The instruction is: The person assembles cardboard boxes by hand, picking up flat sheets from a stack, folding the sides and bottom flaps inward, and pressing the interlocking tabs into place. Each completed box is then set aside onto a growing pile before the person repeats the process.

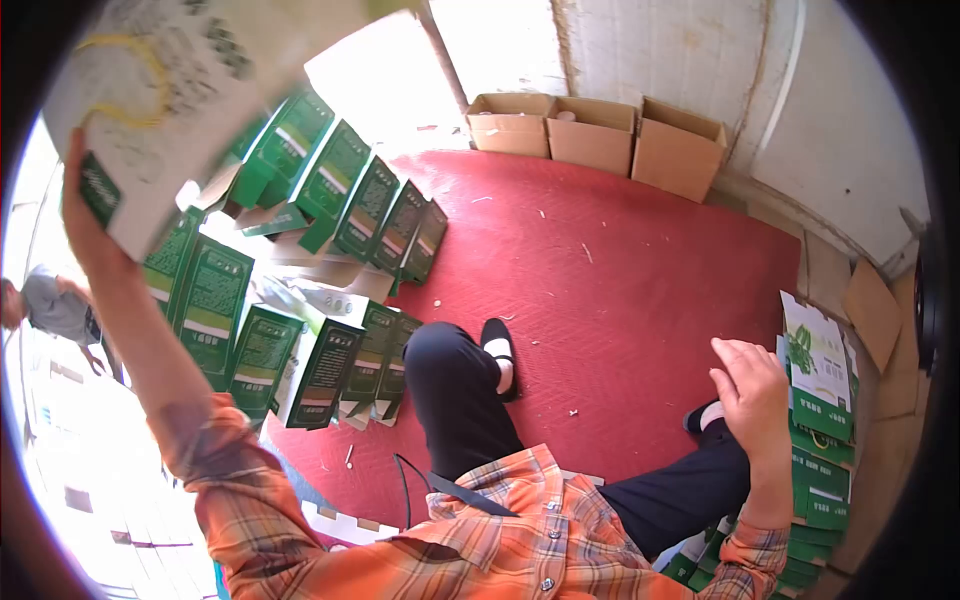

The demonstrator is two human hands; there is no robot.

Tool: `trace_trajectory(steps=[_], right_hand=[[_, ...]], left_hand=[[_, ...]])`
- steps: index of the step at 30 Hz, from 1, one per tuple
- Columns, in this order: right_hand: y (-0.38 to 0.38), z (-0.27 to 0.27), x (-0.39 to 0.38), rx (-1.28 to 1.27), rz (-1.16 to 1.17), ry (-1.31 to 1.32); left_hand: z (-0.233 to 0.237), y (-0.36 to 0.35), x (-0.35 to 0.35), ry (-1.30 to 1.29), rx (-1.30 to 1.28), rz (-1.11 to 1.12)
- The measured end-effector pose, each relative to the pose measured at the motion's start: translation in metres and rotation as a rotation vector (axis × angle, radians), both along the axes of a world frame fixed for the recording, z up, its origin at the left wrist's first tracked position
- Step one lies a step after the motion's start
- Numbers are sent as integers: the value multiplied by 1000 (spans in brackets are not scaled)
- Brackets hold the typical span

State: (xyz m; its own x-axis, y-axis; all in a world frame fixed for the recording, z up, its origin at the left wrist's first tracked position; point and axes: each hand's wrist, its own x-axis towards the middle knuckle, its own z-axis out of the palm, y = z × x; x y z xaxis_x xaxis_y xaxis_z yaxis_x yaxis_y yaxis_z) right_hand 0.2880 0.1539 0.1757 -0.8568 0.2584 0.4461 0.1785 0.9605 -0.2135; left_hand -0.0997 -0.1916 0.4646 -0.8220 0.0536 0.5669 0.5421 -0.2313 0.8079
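My left hand (92,215) is raised at the upper left and grips a white and green printed carton (200,110) by its edge. A yellow loop shows on the carton, whose far part is blurred and cut off by the view. Below it, several green cartons (215,300) stand in rows on the floor. My right hand (750,390) hovers at the right, its fingers loosely bent and apart, with nothing visible in it. Beside that hand lies a stack of flat green and white cartons (820,370), partly hidden by my forearm.
Red matting (620,290) with small scraps covers the floor. Three open brown cardboard boxes (590,135) stand along the wall at the back. Loose cardboard (872,310) leans at the far right. Another person (60,305) is bent over at the far left.
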Motion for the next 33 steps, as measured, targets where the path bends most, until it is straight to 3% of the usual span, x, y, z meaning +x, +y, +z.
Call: trace_trajectory(steps=[3,6,16,28,29,31,33], right_hand=[[5,-14,-1,-75,-91,-34],[8,-27,-3,-149,-178,-69],[26,-47,18,-327,-449,-190],[32,-58,-8,-418,-401,-194],[34,-65,-8,-427,-388,-199],[41,-78,-9,-446,-396,-207],[39,-85,-10,-463,-384,-230]], left_hand=[[105,-130,-78,51,-195,64],[137,-195,-103,120,-206,220],[90,-215,-119,373,56,670],[35,-234,-6,861,113,1226],[26,-228,5,979,60,1226],[-19,-212,21,1390,-284,1034],[-148,-173,23,989,-349,408]])
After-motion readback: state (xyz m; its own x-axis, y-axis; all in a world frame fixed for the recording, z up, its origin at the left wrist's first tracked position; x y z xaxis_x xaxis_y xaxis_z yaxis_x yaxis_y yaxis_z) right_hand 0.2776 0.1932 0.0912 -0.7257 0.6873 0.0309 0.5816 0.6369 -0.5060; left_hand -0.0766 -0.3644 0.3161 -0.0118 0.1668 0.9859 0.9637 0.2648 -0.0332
